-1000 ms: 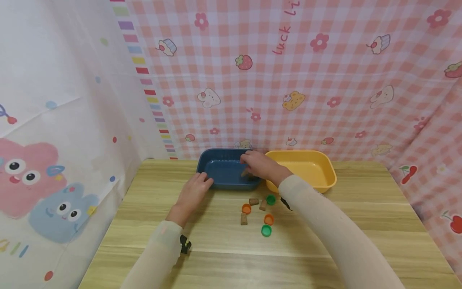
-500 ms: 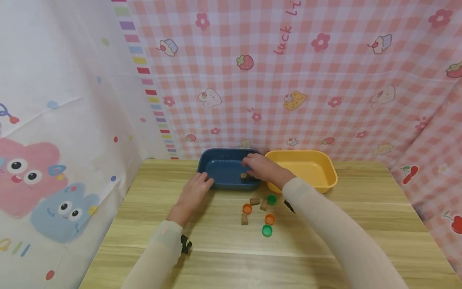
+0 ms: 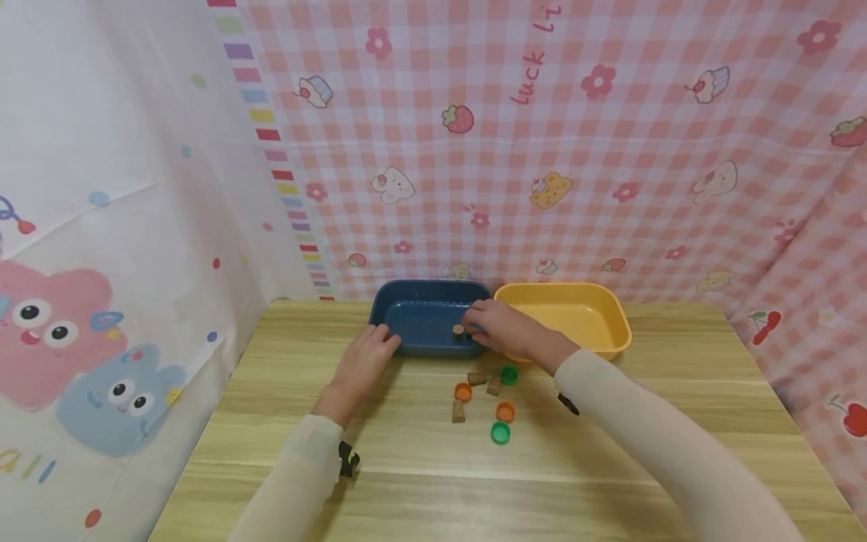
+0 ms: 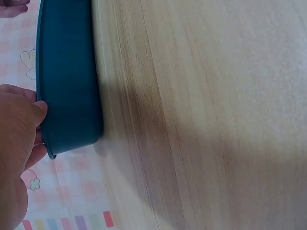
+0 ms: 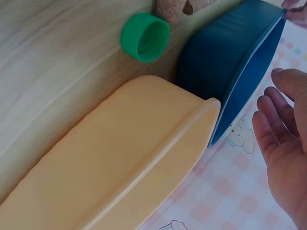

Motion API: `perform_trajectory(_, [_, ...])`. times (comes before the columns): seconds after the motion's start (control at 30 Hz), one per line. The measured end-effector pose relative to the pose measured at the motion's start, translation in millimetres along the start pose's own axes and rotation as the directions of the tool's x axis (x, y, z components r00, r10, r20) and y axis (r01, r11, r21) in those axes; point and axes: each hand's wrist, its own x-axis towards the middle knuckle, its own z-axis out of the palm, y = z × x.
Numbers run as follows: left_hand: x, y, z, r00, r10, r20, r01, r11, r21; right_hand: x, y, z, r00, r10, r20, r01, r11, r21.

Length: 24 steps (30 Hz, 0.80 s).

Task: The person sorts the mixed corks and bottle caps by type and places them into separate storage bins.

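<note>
My left hand (image 3: 363,363) pinches the rim of the blue basin (image 4: 72,72) at its near left corner, thumb on the outer side in the left wrist view. Inside the basin, toward its right end, a cork stopper (image 3: 458,330) stands on end. My right hand (image 3: 503,327) hangs over that end, just right of the cork. In the right wrist view its fingers (image 5: 268,127) are loosely bent and hold nothing.
A yellow basin (image 3: 612,348) stands right beside the blue one. In front lie several corks (image 3: 477,379), orange bottle caps (image 3: 505,412) and green bottle caps (image 3: 500,433) on the wooden table (image 3: 420,482). A checked cloth (image 3: 501,165) hangs behind.
My right hand has let go of the cork, which now stands in the blue basin, and has drawn back slightly to the right. My left hand has stayed on the rim.
</note>
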Motion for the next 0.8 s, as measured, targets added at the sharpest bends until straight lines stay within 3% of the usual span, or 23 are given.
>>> perform_trajectory(0.57, [-1.0,-1.0,2.7,1.0,0.01,-0.026,-0.01,1.0,0.007,-52.1,-16.8,10.0,0.985,-0.147,-0.088,0.145,0.989,-0.026])
perform_trajectory(0.7, [-0.4,-0.9,3.4,0.999,0.015,-0.034,-0.015,1.0,0.013,-63.1,-16.8,12.5,0.981,-0.149,-0.12,0.147,0.989,-0.026])
perform_trajectory(0.8, [-0.2,-1.1,4.1,0.999,0.018,-0.035,-0.018,1.0,0.015,-71.9,-18.4,12.7,0.99,-0.105,-0.096,0.105,0.994,-0.005])
